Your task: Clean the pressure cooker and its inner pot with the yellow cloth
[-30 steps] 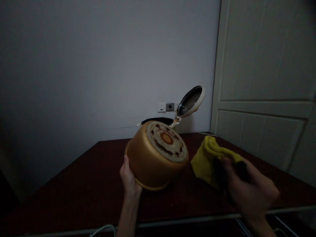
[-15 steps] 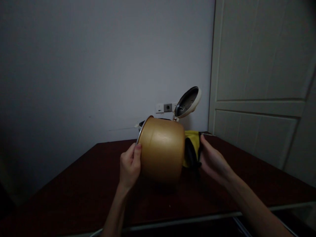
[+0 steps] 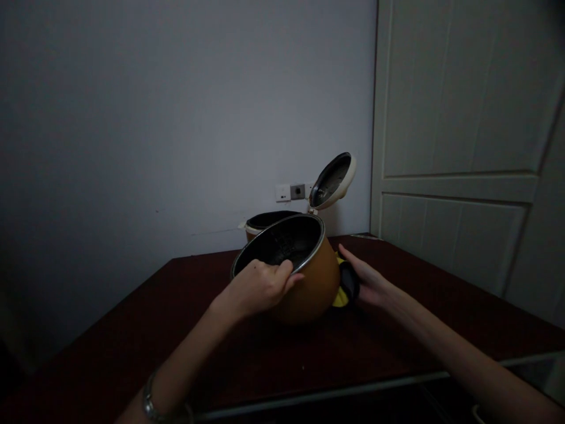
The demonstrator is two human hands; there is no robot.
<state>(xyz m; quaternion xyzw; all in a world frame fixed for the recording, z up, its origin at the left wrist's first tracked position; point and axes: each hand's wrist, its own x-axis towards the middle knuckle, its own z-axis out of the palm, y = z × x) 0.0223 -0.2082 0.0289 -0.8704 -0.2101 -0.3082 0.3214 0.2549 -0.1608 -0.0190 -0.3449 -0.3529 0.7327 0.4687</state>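
Gold pot (image 3: 315, 288): over mid table (image 3: 176, 330), in front of cooker; tilted, mouth up & toward L, base end toward R. Dark inside, faint marks on inner wall, pale metal rim. Whether underside touches table: can't tell.
L hand (image 3: 258, 288): gripping pot by near rim; thumb & finger at the edge, other fingers curled out of sight. Back of hand faces viewer, partly covers mouth.
L wrist: silvery bracelet (image 3: 150, 403), low in view.
R hand (image 3: 373, 285): closed round cloth, holding it to pot's R side, nr base. Thumb up top; rest of fingers mostly hidden.
Cloth (image 3: 341, 297): yellow w/ black part, btwn R hand & pot; only a bit shows.
Cooker (image 3: 269, 219): behind pot, nr wall (image 3: 176, 118); dark opening, pale edge, body mostly blocked by pot.
Lid (image 3: 334, 179): hinged up at cooker's R side, dark inner face toward L, pale shell.
Sockets (image 3: 283, 193): row on wall behind, just L of lid; white plus a grey one.
Door (image 3: 459, 118): pale, panelled, R of table.
Light: dim.
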